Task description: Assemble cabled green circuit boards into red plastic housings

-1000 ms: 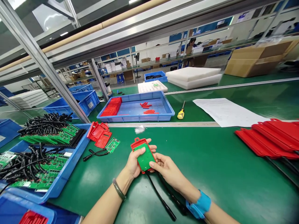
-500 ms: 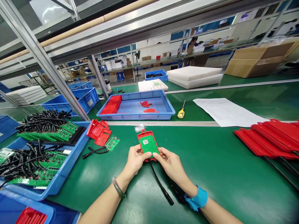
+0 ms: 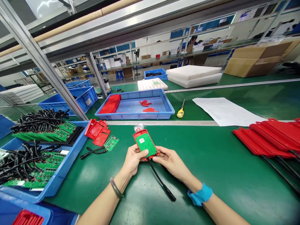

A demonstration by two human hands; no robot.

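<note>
Right now I have both hands on one red case (image 3: 145, 142) with a green circuit board (image 3: 145, 143) seated in it, held just above the green desk (image 3: 211, 175) in front of me; my left hand (image 3: 133, 159) has its grip closed on the case's lower left edge, thumb pressing the board, and my right hand (image 3: 170, 161) pinches the lower right corner, where one black cable (image 3: 160, 181) trails back toward me across the desk; to my left lie a few loose red shells (image 3: 98, 132) and one spare board with cable (image 3: 110, 143), just beside a blue bin (image 3: 70, 165) crowded with boards and black cables; beyond the rail sits one blue tray (image 3: 137, 109) of red parts, one yellow screwdriver (image 3: 181, 112) and a paper sheet (image 3: 225, 111); a row of red cases (image 3: 269, 137) lies to my right; nothing blocks my hands.
</note>
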